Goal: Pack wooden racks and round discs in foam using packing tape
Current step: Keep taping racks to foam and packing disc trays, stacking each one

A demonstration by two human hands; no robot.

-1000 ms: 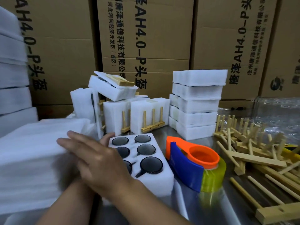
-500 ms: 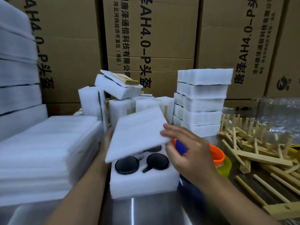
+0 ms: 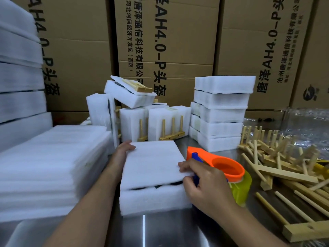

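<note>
The right hand (image 3: 204,186) curls its fingers (image 3: 183,166) onto the right edge of the thin white foam sheet (image 3: 153,161), pinching it. The left hand (image 3: 122,150) grips the sheet's far left corner. Half a second ago the sheet tilted above the thick white foam block (image 3: 153,198), baring black round discs (image 3: 140,187). Now it lies almost flat on the block, with only dark slivers showing. The orange-and-blue tape dispenser (image 3: 226,166) stands just right of the block, beside the right hand.
</note>
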